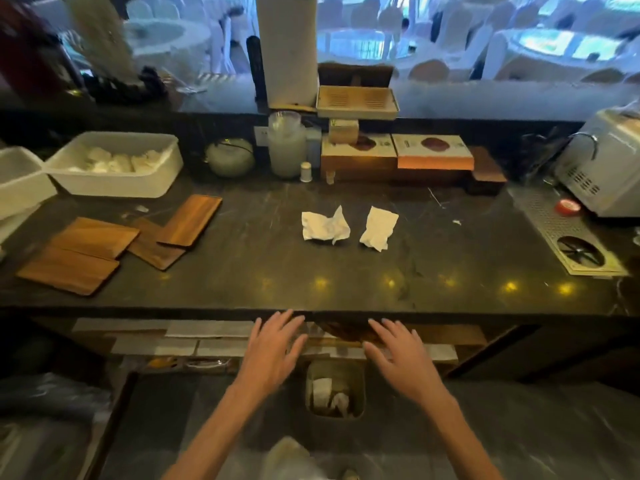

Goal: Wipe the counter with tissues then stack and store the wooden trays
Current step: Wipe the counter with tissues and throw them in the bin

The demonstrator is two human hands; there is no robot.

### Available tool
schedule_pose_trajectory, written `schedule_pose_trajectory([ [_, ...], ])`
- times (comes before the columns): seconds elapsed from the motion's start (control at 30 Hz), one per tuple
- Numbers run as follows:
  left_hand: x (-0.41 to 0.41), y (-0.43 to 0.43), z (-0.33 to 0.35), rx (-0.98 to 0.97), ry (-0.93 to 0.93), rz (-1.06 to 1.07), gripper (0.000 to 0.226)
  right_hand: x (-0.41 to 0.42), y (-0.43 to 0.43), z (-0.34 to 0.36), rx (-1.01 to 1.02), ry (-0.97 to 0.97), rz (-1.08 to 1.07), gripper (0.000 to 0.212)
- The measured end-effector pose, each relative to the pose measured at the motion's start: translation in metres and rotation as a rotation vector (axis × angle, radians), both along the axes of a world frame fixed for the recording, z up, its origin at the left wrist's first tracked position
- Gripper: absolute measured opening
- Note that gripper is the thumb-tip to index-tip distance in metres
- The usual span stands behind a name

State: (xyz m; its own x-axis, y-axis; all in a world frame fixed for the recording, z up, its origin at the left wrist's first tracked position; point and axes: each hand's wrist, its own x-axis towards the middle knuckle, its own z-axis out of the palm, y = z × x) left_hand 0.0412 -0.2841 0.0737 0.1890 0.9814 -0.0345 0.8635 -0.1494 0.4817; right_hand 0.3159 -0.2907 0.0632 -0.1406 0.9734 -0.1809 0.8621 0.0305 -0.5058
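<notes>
Dark polished stone bench point(450, 265) fills the head view, with a dim dining hall blurred behind a glass screen at the back. Two crumpled white tissues point(325, 226) lie near the middle of the bench, just beside each other and not touching. About four flat wooden trays point(97, 237) lie scattered at the left end, some overlapping, none squared into a stack. Behind them sits a white plastic tub point(114, 183).

Below the front edge, the left hand point(273, 348) and right hand point(403, 355) hover with fingers straight and spread wide, holding nothing. The left fingertips are close to the bench edge. Lower down, between the wrists, a small bin point(334, 372) holds scraps of paper.

The tissues look very light and soft, and would likely bunch or tear if dragged hard. A flat palm pressed on top, or a loose pinch at a raised crease, should suit them. The trays look thin, stiff and light, and smooth enough to slide on the stone. Gripping the long edges or lifting an overhanging corner seems the surest hold.
</notes>
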Motion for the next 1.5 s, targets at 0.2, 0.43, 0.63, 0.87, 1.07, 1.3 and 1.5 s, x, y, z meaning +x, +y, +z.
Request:
schedule_pose_trajectory([
  [0.2,0.013,0.073,0.023,0.025,0.053,0.001,0.045,0.012,0.056,0.029,0.043,0.058,-0.051,0.054],
  [0.43,0.027,0.165,0.036,0.037,0.055,-0.058,0.039,0.019,0.126,0.028,0.012,-0.026,-0.119,0.049],
  [0.63,0.024,0.247,0.034,0.093,0.037,-0.106,0.031,0.019,0.206,0.046,-0.004,-0.117,-0.217,0.051],
  [0.87,0.033,0.318,0.001,-0.041,0.132,-0.244,0.033,0.011,0.284,0.036,0.003,-0.085,-0.275,0.048],
  [1.07,0.060,0.359,-0.034,-0.275,0.117,-0.184,0.047,0.029,0.360,0.002,-0.153,-0.139,-0.165,0.044],
  [1.3,0.106,0.395,-0.062,-0.449,0.232,-0.057,0.047,0.055,0.424,-0.048,-0.182,-0.304,0.154,0.041],
  [1.5,0.136,0.395,-0.087,-0.548,0.327,0.134,0.044,0.081,0.428,-0.096,-0.111,-0.278,0.310,0.040],
])
